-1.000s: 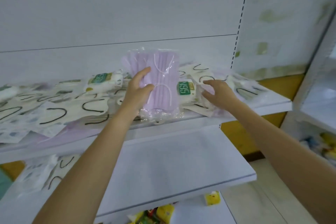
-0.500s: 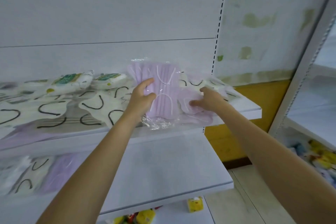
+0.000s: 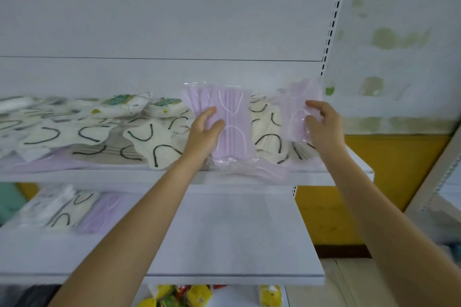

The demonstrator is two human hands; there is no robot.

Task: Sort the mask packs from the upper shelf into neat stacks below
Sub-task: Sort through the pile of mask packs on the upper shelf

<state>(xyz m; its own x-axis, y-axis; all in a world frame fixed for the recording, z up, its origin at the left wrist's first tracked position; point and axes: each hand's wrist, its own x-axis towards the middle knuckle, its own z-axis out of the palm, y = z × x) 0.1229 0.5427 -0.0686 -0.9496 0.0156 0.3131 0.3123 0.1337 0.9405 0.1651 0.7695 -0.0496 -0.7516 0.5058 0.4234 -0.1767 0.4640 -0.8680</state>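
Head view, landmark: upper shelf (image 3: pixel 124 175), white, with a plain white back panel above it. Left hand (image 3: pixel 204 132) is raised over the middle of the upper shelf front; thumb and fingers (image 3: pixel 208 113) are curled onto the left edge of a lilac mask pack (image 3: pixel 235 127) and grip it. The pack stands roughly upright in clear film, its white ear loops facing the camera and its crumpled lower end just above the shelf's front lip. Right hand (image 3: pixel 324 127) is over the right end of the upper shelf; its fingers are curled round the right edge of a second lilac pack (image 3: pixel 295 112), holding it tilted and lifted clear of the pile. The two packs are apart, with cream masks visible between them. Lying on the upper shelf: loose cream masks with black loops (image 3: pixel 149 142) spread from the left end to under the right hand, overlapping, and white packs with green labels (image 3: pixel 119 104) toward the back, left of centre. More lilac material lies flat along the front left edge; detail is blurred. On the lower shelf (image 3: pixel 237 232), directly below the upper shelf at its left end, sit three side-by-side stacks: a white stack (image 3: pixel 47 207), a cream stack (image 3: pixel 68 209) and a lilac stack (image 3: pixel 99 212). Further beneath, yellow packets (image 3: pixel 199 294) show. A slotted upright (image 3: pixel 331 20) rises from the right end of the upper shelf.
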